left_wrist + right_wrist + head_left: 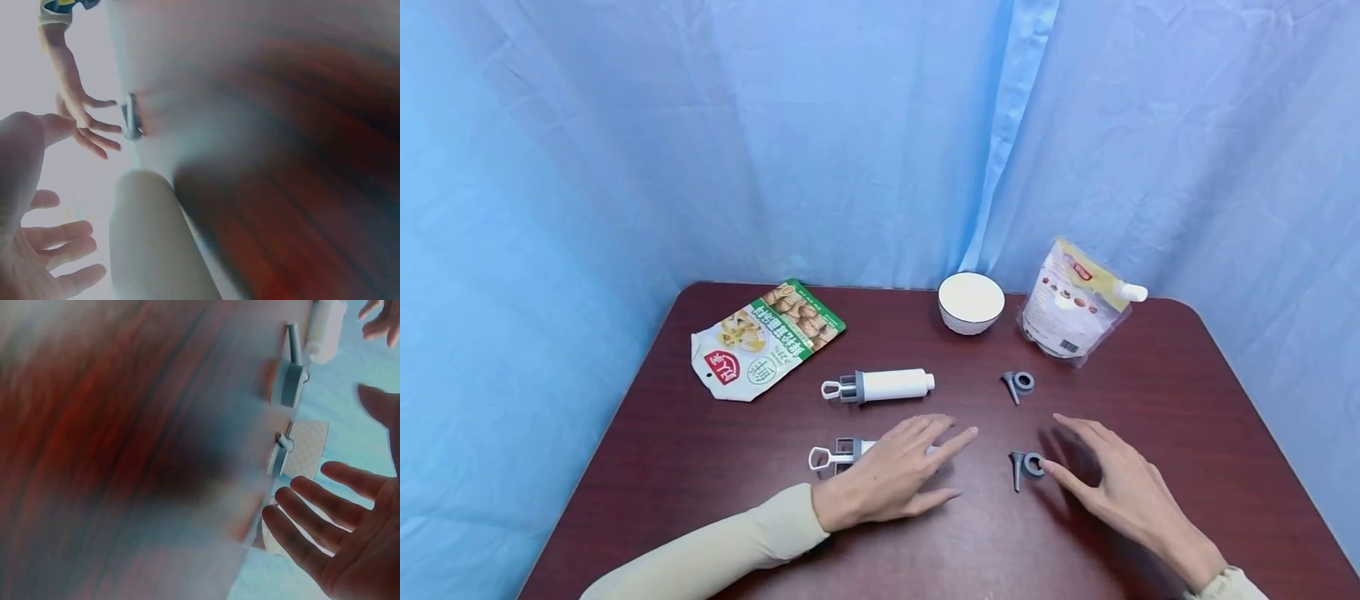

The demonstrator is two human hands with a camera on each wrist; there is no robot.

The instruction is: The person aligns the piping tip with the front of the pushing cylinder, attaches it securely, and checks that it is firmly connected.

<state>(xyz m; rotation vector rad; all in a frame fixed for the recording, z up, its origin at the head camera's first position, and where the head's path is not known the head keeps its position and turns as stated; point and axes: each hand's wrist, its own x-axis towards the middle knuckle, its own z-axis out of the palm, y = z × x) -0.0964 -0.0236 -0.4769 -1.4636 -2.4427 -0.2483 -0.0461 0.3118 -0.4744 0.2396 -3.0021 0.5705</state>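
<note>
Beneath and around the two hands [898, 467] [1123, 483], one bench [700, 483] carries two white plunger tubes [897, 383] [846, 451], two grey rings [1024, 392] [1028, 467], two grey nozzles [1012, 388] [1017, 472], two printed pouches [769, 340] [1071, 304] and one white bowl [970, 300].

Well beyond the left hand [895, 473] and off to its left, I can see a green-and-white food packet [752, 342] lying flat, a red emblem on its near end. Farther out, sideways between the two hands, I have a dark-rimmed white bowl [967, 326], and just beside it, beyond the right hand [1123, 492], a spouted pouch [1063, 312] with its white cap [1131, 292] pointing right. Beneath both grips I see a dark red-brown tabletop [700, 475], with pale blue curtains [850, 142] behind its far edge.
</note>
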